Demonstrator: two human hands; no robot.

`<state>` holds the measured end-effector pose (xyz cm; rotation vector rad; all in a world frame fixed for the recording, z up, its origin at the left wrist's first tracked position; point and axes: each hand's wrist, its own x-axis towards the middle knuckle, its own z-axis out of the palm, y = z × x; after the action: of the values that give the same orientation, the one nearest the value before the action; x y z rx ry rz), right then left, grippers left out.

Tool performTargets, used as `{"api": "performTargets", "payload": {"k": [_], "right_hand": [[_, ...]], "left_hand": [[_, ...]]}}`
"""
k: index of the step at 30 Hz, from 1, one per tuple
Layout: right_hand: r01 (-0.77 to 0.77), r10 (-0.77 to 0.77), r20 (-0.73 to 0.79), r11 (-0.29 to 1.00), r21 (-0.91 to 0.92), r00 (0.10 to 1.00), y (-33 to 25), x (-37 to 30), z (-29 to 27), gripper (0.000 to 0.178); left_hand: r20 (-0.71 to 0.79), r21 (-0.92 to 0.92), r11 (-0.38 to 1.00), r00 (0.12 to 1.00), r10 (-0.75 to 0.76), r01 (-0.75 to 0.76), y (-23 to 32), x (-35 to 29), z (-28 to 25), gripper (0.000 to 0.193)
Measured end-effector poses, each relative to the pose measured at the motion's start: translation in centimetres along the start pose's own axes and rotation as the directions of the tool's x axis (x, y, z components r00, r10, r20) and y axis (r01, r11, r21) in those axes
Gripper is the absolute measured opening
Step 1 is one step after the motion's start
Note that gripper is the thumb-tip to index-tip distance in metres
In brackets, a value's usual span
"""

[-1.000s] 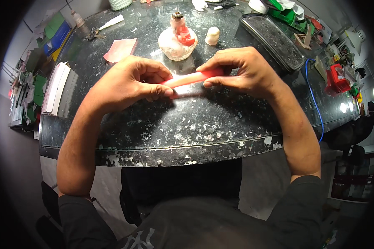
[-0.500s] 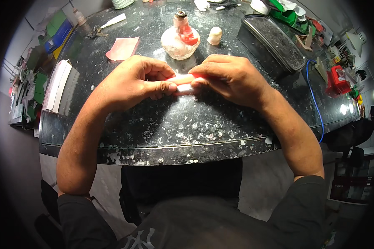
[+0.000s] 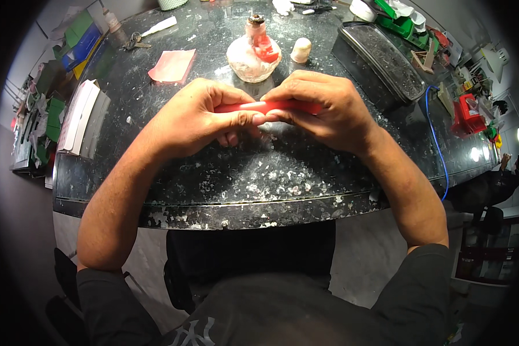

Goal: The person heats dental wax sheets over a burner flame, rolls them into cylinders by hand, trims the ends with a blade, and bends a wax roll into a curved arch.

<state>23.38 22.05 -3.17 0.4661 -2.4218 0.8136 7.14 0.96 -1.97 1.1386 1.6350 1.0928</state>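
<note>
A pink-red roll of wax point(image 3: 259, 107) lies level between both hands, above the dark worktop. My left hand point(image 3: 196, 115) grips its left part, thumb in front and fingers behind. On the other end, my right hand point(image 3: 331, 106) pinches the roll the same way, and the two thumb tips almost meet. Fingers cover much of the roll. Just beyond the hands stands a round glass spirit lamp point(image 3: 245, 60), smeared with pink wax; I cannot make out a flame. A flat pink wax sheet point(image 3: 173, 64) rests to its left, and a pale domed cap point(image 3: 301, 50) to its right.
The black worktop point(image 3: 259, 179) is speckled white. A lidded black box point(image 3: 380, 60) stands at the right, with a blue cable point(image 3: 435, 138) beside it. A white carton point(image 3: 79, 118) sits at the left edge. Keys point(image 3: 135, 41) and a white tube point(image 3: 160, 25) lie far left.
Both hands have drawn closer together on the wax, the left moving slightly right. The piece now appears as a narrow roll, where a wider, shiny face showed before.
</note>
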Motion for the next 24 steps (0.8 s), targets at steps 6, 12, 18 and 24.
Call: {"api": "performTargets", "payload": {"k": [6,12,18,24], "right_hand": [[-0.439,0.416,0.148,0.800,0.409,0.897,-0.6,-0.1,-0.8,0.022],[-0.584,0.528,0.251,0.752,0.307,0.811,-0.6,-0.1,-1.8,0.024],[-0.533,0.462,0.266,0.751,0.389,0.846,-0.2,-0.2,-1.8,0.025],[-0.297,0.270,0.138,0.920,0.254,0.953,1.0,-0.4,-2.2,0.028]], "left_hand": [[-0.043,-0.031,0.998,0.997,0.062,-0.063,-0.2,-0.1,0.6,0.031],[0.056,0.031,0.999,0.998,0.023,-0.025,0.2,-0.1,-0.5,0.037],[0.075,0.132,0.986,0.992,0.097,-0.106,-0.5,0.0,-0.8,0.039],[0.026,0.073,0.997,0.999,0.029,-0.031,0.3,-0.8,-0.6,0.032]]}}
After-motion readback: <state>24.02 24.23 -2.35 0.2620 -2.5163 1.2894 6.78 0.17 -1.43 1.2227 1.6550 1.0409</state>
